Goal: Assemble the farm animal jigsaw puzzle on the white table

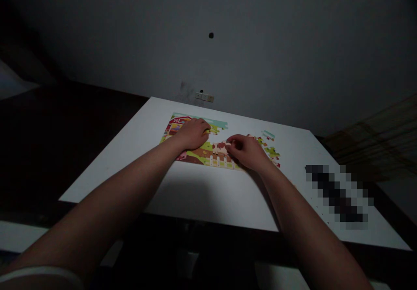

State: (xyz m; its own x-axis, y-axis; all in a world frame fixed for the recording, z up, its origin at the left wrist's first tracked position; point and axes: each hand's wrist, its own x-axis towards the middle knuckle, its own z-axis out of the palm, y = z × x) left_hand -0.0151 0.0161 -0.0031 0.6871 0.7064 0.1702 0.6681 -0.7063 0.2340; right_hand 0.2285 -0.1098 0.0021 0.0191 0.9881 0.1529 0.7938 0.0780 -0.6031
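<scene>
A partly assembled jigsaw puzzle with a farm picture lies on the white table; a red barn, a brown-and-white cow and a white fence show on it. My left hand rests palm down on its upper left part, fingers slightly bent, covering some of the barn side. At the cow's right edge, my right hand has thumb and forefinger brought together on a puzzle piece, mostly hidden by the fingertips. Several loose puzzle pieces lie just right of that hand, partly covered by it.
The white table reaches towards a grey wall with a socket strip. A pixelated dark object lies on the table's right side. A teal-topped puzzle part sits behind the loose pieces. Striped cloth hangs at the right.
</scene>
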